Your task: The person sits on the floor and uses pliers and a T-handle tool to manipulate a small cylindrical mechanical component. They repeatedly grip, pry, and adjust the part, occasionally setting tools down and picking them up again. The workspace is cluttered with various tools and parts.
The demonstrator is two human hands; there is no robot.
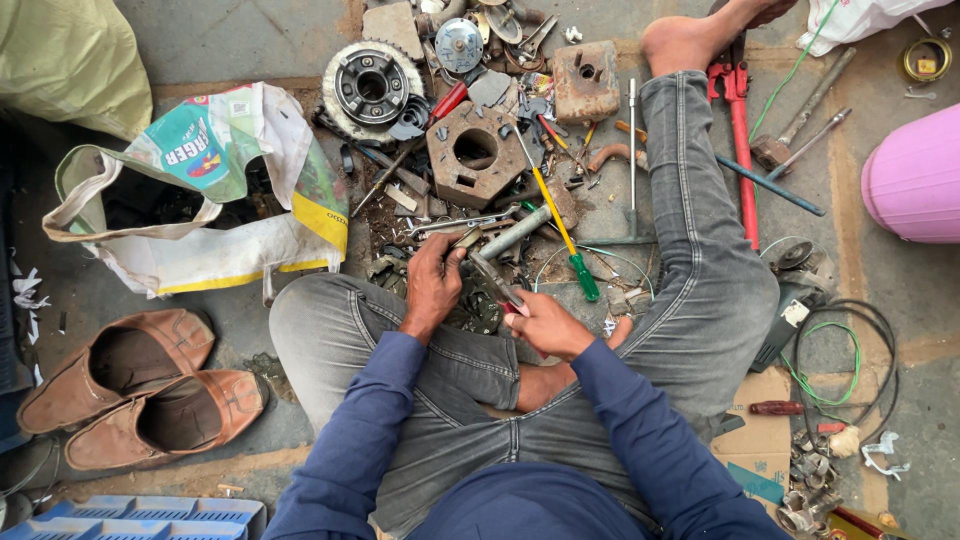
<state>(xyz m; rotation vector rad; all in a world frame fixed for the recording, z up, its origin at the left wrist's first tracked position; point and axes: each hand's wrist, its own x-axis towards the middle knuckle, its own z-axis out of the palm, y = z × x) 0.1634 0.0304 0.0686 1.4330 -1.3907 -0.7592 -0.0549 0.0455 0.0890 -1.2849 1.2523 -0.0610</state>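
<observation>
Countless metal parts across dusty concrete floor

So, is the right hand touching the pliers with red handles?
Touching. The head view shows the right hand closed around the red handles of the pliers, with no gap; the left hand holds a small part at their jaws.

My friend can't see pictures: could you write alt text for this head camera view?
Seen from above, a person in jeans sits on the floor, left hand pinching a small metal part while the right hand grips pliers against it. Around lie scattered tools, a hexagonal metal block, a green-handled screwdriver, brown shoes and an open sack.
</observation>
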